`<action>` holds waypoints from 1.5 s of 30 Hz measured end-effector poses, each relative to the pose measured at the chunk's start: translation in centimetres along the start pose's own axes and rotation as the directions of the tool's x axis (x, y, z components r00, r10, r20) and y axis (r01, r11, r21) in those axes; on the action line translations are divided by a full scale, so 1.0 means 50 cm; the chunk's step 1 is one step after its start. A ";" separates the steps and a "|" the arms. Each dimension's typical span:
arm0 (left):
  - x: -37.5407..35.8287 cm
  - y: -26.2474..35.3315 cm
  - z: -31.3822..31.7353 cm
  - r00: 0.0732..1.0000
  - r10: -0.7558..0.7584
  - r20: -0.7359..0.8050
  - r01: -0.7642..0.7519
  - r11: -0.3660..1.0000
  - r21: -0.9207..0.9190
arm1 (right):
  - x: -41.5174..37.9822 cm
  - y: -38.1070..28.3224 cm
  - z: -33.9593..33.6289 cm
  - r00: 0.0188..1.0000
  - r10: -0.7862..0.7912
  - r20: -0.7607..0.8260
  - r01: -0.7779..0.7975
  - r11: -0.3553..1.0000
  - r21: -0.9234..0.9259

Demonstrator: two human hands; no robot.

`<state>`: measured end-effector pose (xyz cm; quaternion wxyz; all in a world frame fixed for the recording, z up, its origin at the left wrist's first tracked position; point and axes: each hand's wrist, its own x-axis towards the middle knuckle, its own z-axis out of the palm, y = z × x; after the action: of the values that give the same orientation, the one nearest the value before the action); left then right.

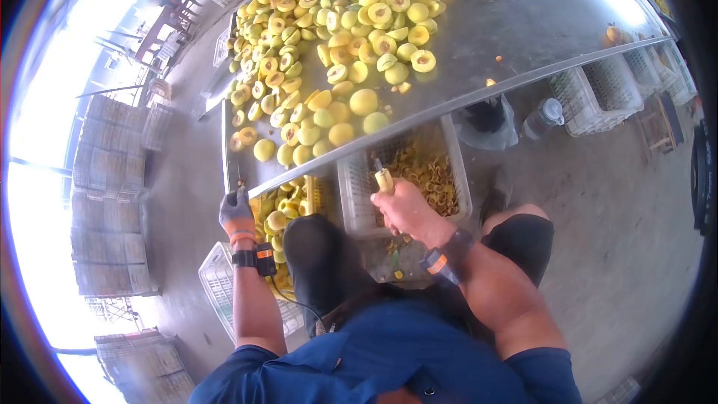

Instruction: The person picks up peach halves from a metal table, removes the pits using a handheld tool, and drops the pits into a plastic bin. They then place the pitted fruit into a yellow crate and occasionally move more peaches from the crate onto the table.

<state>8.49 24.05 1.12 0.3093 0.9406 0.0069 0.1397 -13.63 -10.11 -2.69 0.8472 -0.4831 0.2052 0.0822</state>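
Observation:
My left hand, in a grey and orange glove, grips the near corner edge of the steel table. My right hand, bare, is closed around a small yellow-handled knife and hovers over a white crate holding pits and scraps. A big heap of yellow fruit, whole and halved, covers the table's left part. Both wrists carry black and orange bands.
A yellow crate of fruit sits under the table by my left knee, a white crate beside it. More white crates and a bottle stand under the table at the right. Stacked crates line the left.

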 end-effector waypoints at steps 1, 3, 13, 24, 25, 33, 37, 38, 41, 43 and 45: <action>-0.009 0.045 0.003 0.992 0.117 -0.037 -0.105 0.966 0.237 | -0.013 -0.024 0.005 1.000 0.006 -0.004 -0.006 0.990 -0.138; 0.000 0.136 0.063 0.975 0.215 -0.052 -0.213 0.976 0.052 | -0.015 -0.034 0.010 0.997 -0.077 0.011 0.078 0.980 -0.185; 0.060 0.493 0.419 0.147 0.619 0.772 -0.961 0.274 -0.036 | -0.003 -0.048 0.011 0.992 -0.099 -0.076 0.079 0.970 -0.228; -0.031 0.451 0.260 0.350 0.591 0.727 0.704 0.346 -0.620 | -0.015 -0.096 -0.002 0.913 -0.392 -0.112 0.337 0.880 -0.335; -0.056 0.457 0.243 0.362 0.607 0.708 0.613 0.417 -0.671 | -0.013 -0.094 -0.007 0.904 -0.415 -0.107 0.351 0.861 -0.369; -0.148 0.441 0.213 0.299 0.609 0.735 0.669 0.415 -0.616 | -0.037 -0.105 -0.008 0.902 -0.406 -0.147 0.202 0.699 -0.686; -0.145 0.376 0.238 0.276 0.593 0.757 0.672 0.445 -0.593 | -0.028 -0.061 -0.028 0.875 -0.483 0.042 0.396 0.663 -0.635; -0.134 0.332 0.262 0.236 0.603 0.762 0.756 0.378 -0.534 | -0.036 -0.064 -0.028 0.871 -0.487 0.063 0.424 0.682 -0.595; -0.160 0.293 0.327 0.592 0.621 0.515 0.075 0.593 -0.802 | -0.036 -0.082 -0.016 0.899 -0.438 0.018 0.350 0.693 -0.630; -0.215 0.381 0.253 0.706 0.624 0.335 -0.263 0.670 -0.694 | -0.030 -0.069 -0.014 0.896 -0.445 -0.012 0.311 0.645 -0.698; -0.237 0.373 0.255 0.723 0.660 0.203 -0.523 0.716 -0.462 | -0.010 -0.041 -0.020 0.867 -0.497 0.032 0.341 0.546 -0.765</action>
<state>-0.84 0.39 -0.89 0.4154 0.8233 -0.3823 0.0597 -13.67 -12.01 -1.28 0.5421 -0.8280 0.1100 -0.0925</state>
